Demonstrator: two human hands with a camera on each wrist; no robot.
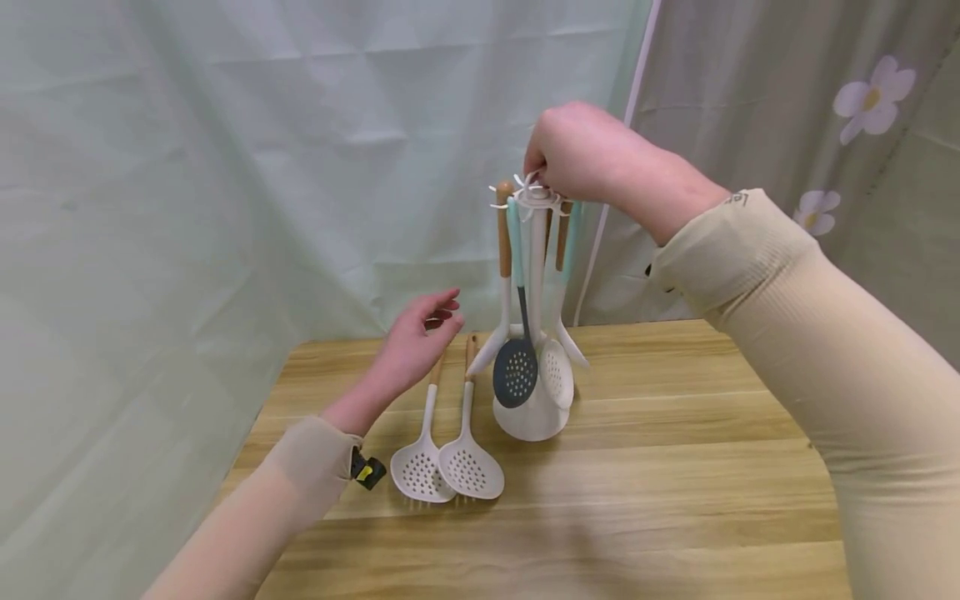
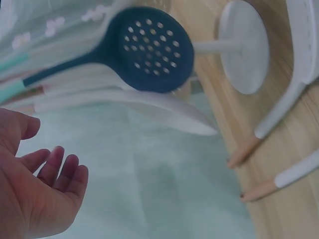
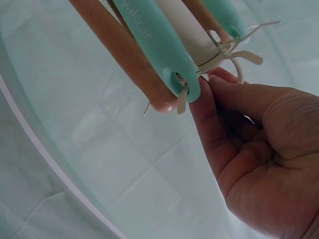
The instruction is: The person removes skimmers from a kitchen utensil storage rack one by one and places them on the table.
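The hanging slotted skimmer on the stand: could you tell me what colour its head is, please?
Dark blue-grey skimmer head, clearest in the left wrist view.

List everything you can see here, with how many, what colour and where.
utensil stand: 1, white, on the table, middle
dark skimmer: 1, dark blue head, teal handle, hanging on the stand
other hanging utensils: several, white heads, wooden or teal handles, on the stand
loose skimmers: 2, white, wooden handles, lying left of the stand
table: 1, light wood
curtain: pale green, behind
flowered cloth: grey, right background
left hand: open, above the loose skimmers' handles
right hand: fingertips at the stand's top hooks
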